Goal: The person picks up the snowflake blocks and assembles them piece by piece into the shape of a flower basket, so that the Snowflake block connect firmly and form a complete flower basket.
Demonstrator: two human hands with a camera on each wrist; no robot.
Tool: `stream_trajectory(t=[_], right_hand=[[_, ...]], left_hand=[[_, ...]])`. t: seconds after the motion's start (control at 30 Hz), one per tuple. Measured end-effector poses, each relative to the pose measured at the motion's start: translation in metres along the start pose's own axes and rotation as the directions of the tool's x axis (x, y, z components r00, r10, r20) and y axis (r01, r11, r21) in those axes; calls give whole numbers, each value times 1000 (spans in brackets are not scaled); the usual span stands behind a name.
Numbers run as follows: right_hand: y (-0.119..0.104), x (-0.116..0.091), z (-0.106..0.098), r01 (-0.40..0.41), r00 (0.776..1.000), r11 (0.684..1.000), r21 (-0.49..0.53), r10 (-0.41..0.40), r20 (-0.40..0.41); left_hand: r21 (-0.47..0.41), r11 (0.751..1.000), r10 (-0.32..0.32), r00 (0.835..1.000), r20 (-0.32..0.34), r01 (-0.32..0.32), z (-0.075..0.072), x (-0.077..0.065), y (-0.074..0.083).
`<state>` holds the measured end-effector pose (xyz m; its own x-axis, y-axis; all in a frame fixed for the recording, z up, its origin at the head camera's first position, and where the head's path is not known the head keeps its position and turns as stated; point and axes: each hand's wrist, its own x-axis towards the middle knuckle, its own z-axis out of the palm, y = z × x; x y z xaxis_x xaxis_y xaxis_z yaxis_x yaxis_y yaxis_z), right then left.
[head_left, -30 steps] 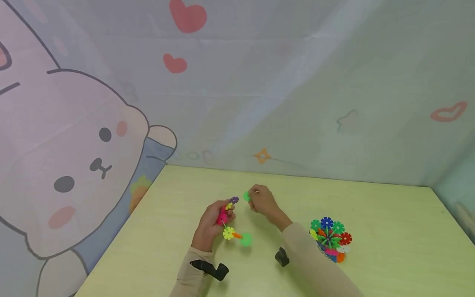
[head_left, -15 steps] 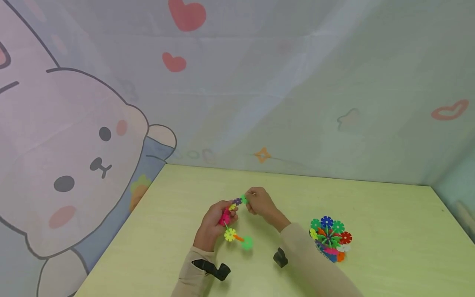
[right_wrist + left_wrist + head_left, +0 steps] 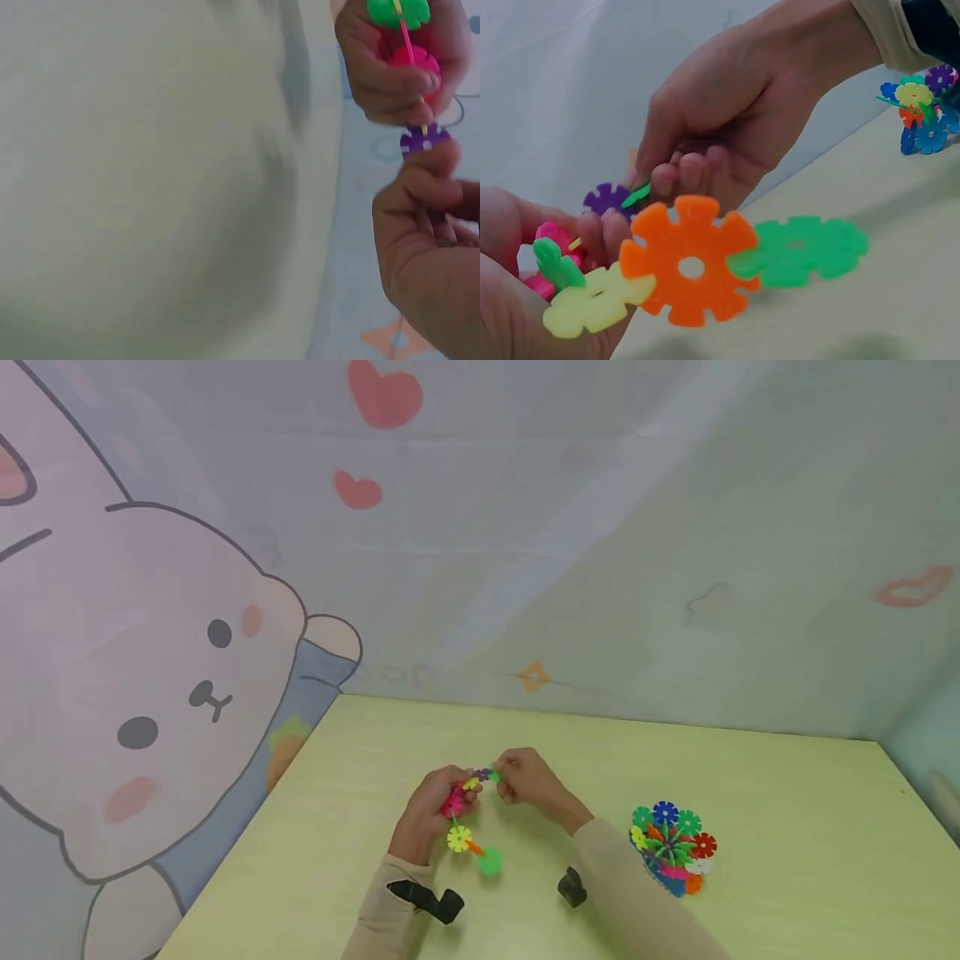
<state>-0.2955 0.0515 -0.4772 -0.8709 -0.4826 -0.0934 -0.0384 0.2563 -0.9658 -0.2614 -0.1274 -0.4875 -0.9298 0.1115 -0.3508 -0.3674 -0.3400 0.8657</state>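
Note:
A chain of notched plastic snowflake discs hangs from my left hand, which grips it by a pink disc. Its lower end runs through a yellow disc and an orange disc to a green disc hanging free over the table. At the upper end, past the left fingertips, sits a purple disc. My right hand pinches a small green disc against the purple disc's edge; its fingers hide how deep the slots engage.
On the table to the right stands a flower-like build of many-coloured discs, close to the right forearm. A printed cloth backdrop rises behind the table's back edge. Black wrist mounts stick out from both sleeves.
My right hand has brought its green disc left and slightly down until it meets the purple disc. My left hand keeps hold of the chain, whose lower end has swung a little.

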Motion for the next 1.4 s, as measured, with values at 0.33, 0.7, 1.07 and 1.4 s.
stream_trajectory(t=[0.33, 0.7, 1.07, 1.4], right_hand=[[-18, -18, -47, 46, 976, 996, -71, -30, 216], [-41, -50, -80, 166, 983, 986, -5, -166, -72], [-32, -74, -106, 268, 917, 951, 154, -203, -344], [-22, -95, -125, 240, 939, 970, -49, -245, -242]], left_hand=[[65, 997, -58, 967, 250, 43, 13, 1, 18], [-85, 990, 139, 855, 500, -111, 29, -4, 18], [45, 944, 275, 852, 445, -328, 53, -9, 0], [276, 823, 380, 842, 383, -496, 67, -9, 7]])
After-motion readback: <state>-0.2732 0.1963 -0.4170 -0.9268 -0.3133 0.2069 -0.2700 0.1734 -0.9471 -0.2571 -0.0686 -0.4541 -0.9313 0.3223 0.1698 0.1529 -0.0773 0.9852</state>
